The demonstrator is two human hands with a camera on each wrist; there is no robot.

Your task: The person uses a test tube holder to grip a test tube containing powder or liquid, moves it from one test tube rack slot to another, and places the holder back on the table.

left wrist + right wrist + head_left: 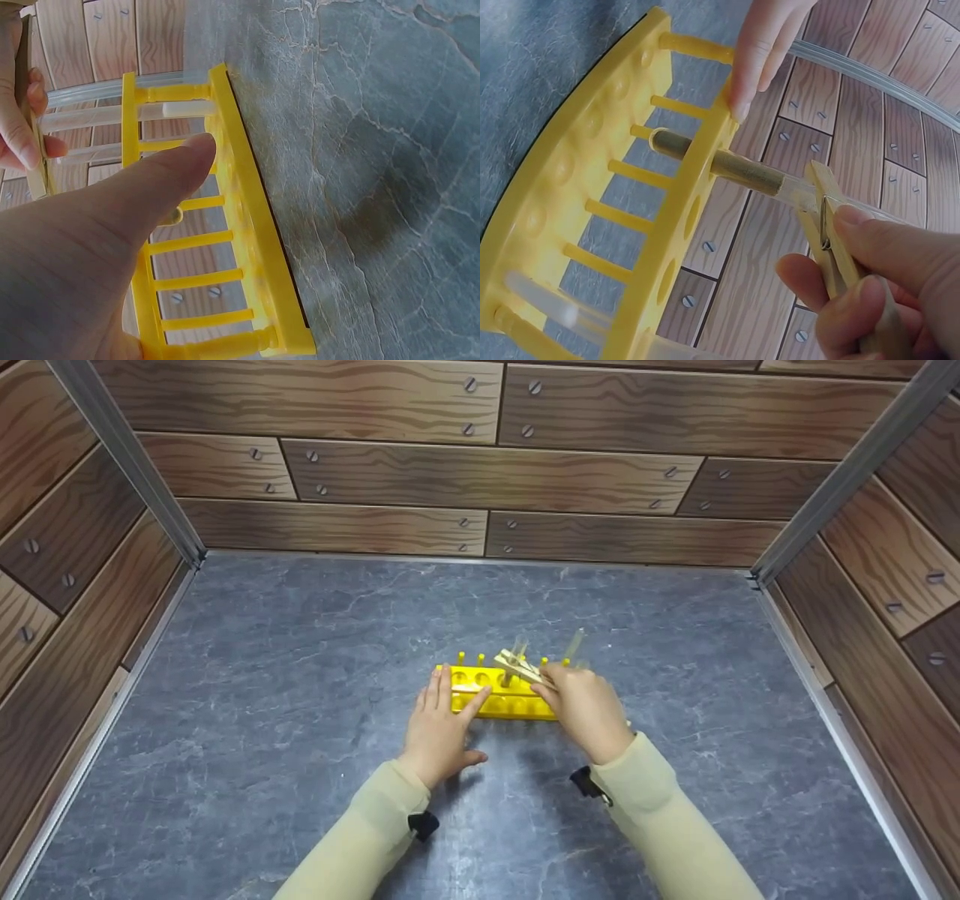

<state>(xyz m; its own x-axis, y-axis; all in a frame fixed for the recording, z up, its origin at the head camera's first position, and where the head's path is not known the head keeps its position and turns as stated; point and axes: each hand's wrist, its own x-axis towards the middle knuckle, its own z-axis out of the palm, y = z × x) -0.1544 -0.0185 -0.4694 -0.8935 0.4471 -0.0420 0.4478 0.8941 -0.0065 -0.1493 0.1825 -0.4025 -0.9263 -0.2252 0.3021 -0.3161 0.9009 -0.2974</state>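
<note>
My right hand pinches a wooden test tube clamp, much like a clothespin, between thumb and fingers. Its tips grip the upper glass of a test tube containing dark, brownish-green liquid. That tube passes through a hole in the top plate of a yellow test tube rack, and its round bottom hangs between the two plates, apparently above the base. My left hand rests on the rack's left end with straight fingers, touching the top plate. A second test tube, with white contents, stands at the rack's right end.
The rack stands on a grey-blue marbled surface. Wood-plank-patterned walls enclose it at the back and both sides, with metal edging along the bottom. Short yellow pegs rise behind the rack's top plate.
</note>
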